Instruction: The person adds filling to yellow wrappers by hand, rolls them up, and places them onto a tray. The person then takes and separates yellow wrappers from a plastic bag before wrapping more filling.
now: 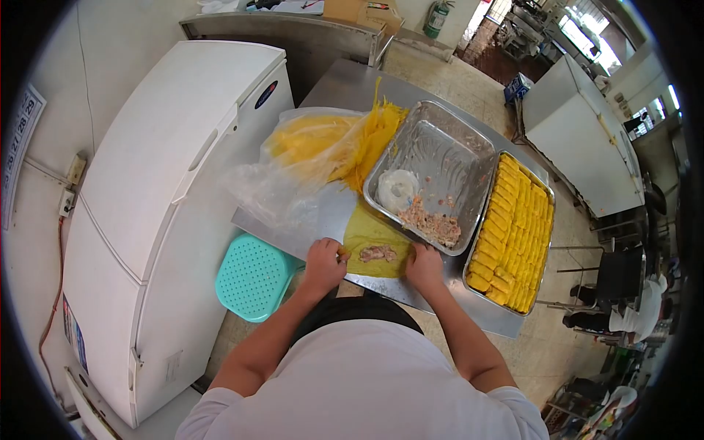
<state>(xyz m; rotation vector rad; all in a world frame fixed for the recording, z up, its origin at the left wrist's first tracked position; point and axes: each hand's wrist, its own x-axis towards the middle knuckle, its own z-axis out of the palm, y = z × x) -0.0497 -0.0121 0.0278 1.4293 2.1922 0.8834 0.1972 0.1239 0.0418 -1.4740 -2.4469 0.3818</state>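
A thin yellow wrapper sheet (367, 231) lies flat on the metal table, with a strip of minced filling (377, 254) across its near part. At the wrapper's left edge, my left hand (325, 265) is closed in a pinch on it. My right hand (425, 267) pinches the right edge, its fingertips partly hidden. Just beyond stands a deep steel pan (440, 139) holding minced filling (433, 220) heaped at its near end and a whitish round container (398, 189). Further right, a tray (466, 281) carries rows of yellow rolls (513, 227).
Yellow wrappers (315, 143) spill from a clear plastic bag (271, 194) behind my left hand. A turquoise stool (253, 282) stands left of the table (337, 88). White chest freezers flank the space, left (176, 147) and right (572, 132). Another person (638, 312) is far right.
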